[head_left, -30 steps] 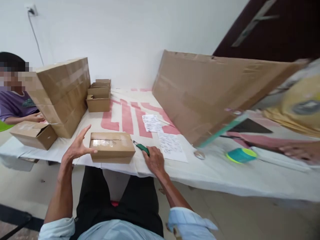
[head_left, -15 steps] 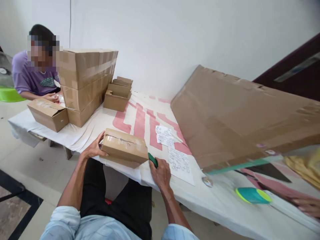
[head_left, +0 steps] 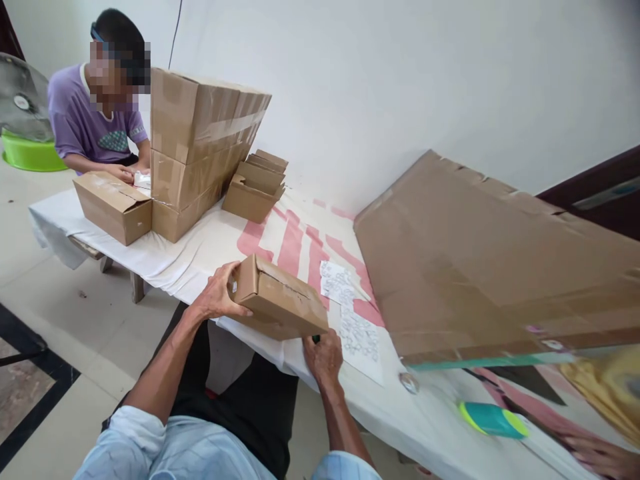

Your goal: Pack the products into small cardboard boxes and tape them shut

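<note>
A closed cardboard box (head_left: 283,300) is tilted at the table's near edge, its long slit side turned up and away. My left hand (head_left: 220,293) grips its left end, thumb on the near side and fingers around the back. At the box's lower right corner is my right hand (head_left: 323,357), closed round a small dark green tool (head_left: 315,339), mostly hidden by the fingers. Printed white sheets (head_left: 357,333) lie on the cloth to the right of the box.
Stacked taped cartons (head_left: 200,133), a single box (head_left: 115,207) and open boxes (head_left: 255,187) stand at left. A large cardboard panel (head_left: 475,267) leans at right, near a tape roll (head_left: 409,382) and a teal object (head_left: 493,420). A person (head_left: 100,120) sits far left; another hand shows lower right.
The box has been turned and tilted, and moved to the right with my left hand. The green tool in my right hand is now mostly hidden. The whole view has shifted.
</note>
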A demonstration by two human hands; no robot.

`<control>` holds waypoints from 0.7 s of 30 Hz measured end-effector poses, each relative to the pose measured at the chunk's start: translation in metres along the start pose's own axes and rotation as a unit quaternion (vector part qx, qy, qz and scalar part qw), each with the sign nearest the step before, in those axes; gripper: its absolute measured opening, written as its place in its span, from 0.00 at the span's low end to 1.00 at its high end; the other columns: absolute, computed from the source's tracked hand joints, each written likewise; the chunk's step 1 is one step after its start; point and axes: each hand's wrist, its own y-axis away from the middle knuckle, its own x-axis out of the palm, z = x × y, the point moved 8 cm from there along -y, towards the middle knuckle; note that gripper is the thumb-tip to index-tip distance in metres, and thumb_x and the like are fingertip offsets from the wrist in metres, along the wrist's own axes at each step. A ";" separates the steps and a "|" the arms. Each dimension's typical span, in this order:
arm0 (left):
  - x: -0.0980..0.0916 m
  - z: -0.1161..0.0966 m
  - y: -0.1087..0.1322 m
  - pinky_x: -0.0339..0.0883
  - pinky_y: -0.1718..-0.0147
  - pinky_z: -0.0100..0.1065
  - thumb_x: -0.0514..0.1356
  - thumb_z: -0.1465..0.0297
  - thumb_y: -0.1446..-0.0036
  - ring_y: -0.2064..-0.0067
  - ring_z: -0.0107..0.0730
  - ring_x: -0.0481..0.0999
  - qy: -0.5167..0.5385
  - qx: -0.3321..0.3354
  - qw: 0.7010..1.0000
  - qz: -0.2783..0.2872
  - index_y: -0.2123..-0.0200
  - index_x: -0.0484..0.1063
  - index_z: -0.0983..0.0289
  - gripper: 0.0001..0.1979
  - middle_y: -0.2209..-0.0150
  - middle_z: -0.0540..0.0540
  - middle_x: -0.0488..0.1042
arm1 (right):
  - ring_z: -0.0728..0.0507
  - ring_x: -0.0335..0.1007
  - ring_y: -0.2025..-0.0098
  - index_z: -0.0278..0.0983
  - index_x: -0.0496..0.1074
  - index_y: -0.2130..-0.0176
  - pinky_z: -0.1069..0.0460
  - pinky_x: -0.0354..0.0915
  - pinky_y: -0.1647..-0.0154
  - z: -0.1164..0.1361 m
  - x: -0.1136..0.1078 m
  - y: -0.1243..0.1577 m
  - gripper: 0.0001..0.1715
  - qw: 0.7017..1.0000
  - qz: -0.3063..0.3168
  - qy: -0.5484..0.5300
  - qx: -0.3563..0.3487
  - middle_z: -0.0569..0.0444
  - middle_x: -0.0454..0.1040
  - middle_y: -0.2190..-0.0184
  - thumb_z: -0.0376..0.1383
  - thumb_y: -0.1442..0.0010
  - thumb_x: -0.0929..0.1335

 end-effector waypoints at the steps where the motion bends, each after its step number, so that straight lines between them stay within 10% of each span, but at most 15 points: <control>1: 0.000 -0.002 0.001 0.64 0.34 0.58 0.83 0.58 0.66 0.36 0.62 0.70 -0.006 0.004 1.000 0.000 0.27 0.60 0.60 0.64 0.31 0.65 0.67 | 0.36 0.64 0.60 0.42 0.67 0.68 0.43 0.62 0.56 0.000 0.000 0.000 0.16 1.000 0.001 0.001 0.000 0.46 0.70 0.66 0.50 0.38 0.63; 15: 0.003 0.043 0.008 0.54 0.27 0.60 0.83 0.54 0.66 0.26 0.65 0.62 0.117 0.020 0.992 0.030 0.24 0.56 0.61 0.69 0.28 0.68 0.63 | 0.34 0.65 0.58 0.41 0.70 0.64 0.41 0.65 0.54 0.011 -0.006 -0.002 0.15 1.000 0.002 -0.008 -0.005 0.44 0.73 0.64 0.48 0.38 0.63; 21: 0.005 0.057 0.009 0.49 0.25 0.61 0.81 0.60 0.64 0.23 0.64 0.56 0.120 0.007 0.990 0.068 0.23 0.54 0.63 0.67 0.25 0.69 0.59 | 0.33 0.73 0.51 0.37 0.75 0.58 0.38 0.68 0.46 0.029 -0.032 -0.006 0.25 0.981 -0.077 -0.170 0.055 0.39 0.79 0.57 0.53 0.35 0.62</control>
